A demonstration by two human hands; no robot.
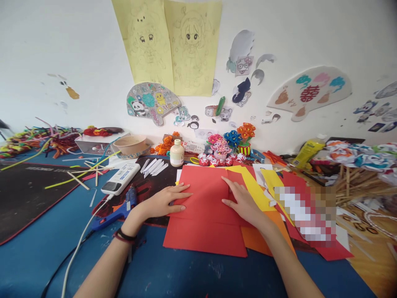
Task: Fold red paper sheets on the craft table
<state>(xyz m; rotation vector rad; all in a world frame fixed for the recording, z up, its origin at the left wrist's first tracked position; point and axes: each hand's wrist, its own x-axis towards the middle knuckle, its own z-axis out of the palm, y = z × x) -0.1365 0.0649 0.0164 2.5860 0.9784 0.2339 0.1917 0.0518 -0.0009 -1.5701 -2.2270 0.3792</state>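
Red paper (204, 190) lies in front of me, with a second red sheet (204, 238) showing beneath its lower edge. My left hand (169, 198) rests on the left side of the top sheet, its fingers stretched over the paper. On the right side, my right hand (240, 198) lies with thumb and fingers apart on the red paper. Neither hand grips anything. Yellow paper (254, 186) and orange paper (273, 227) stick out under and beside my right hand and forearm. A blue glue gun (118, 211) lies left of my left wrist.
Behind the paper stand a cream bottle (177, 153) and several small craft flowers (232, 140). A white power strip (120, 179) with a cord lies at left, near white paper strips (154, 167). More red paper (335, 250) and a yellow bottle (308, 152) are at right.
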